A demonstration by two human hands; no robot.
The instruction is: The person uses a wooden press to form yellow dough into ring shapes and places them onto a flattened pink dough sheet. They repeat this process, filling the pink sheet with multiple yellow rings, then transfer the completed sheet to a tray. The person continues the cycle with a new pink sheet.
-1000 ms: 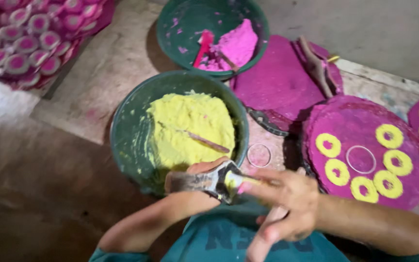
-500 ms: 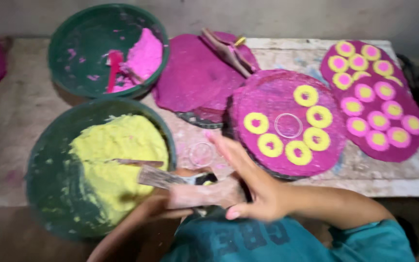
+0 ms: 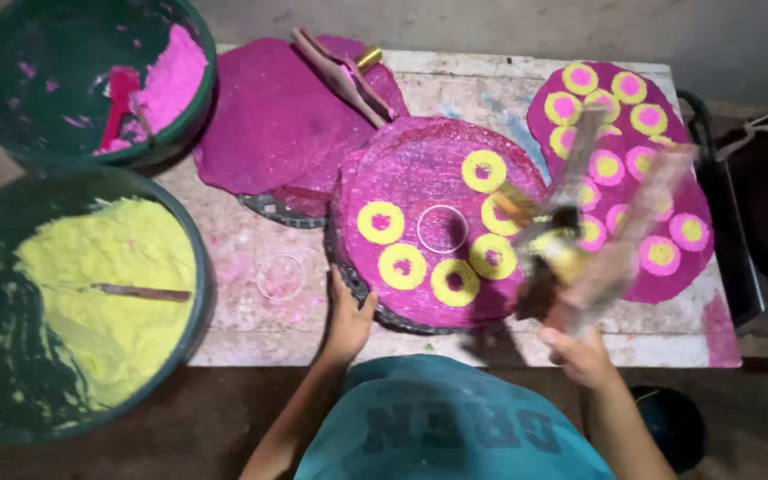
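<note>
Surface: worn whitish wooden table (image 3: 251, 320), stained pink, on a dim floor.
Left hand (image 3: 347, 322): resting on the near rim of the round magenta-coated tray (image 3: 420, 169), fingers loosely curled over its edge.
Tray contents: five yellow powder rings with pink centres (image 3: 455, 281) and one empty clear ring mould (image 3: 443, 228).
Right hand (image 3: 580, 351): clenched around blurred flat stick-like tools (image 3: 620, 240), raised over the tray's right edge; exact kind unclear.
Left bowl: dark green basin of yellow powder (image 3: 100, 284), a stick lying in it.
Far bowl: dark green basin of pink powder (image 3: 171, 80).
Right side: second magenta tray of yellow-pink rings (image 3: 615, 116).
</note>
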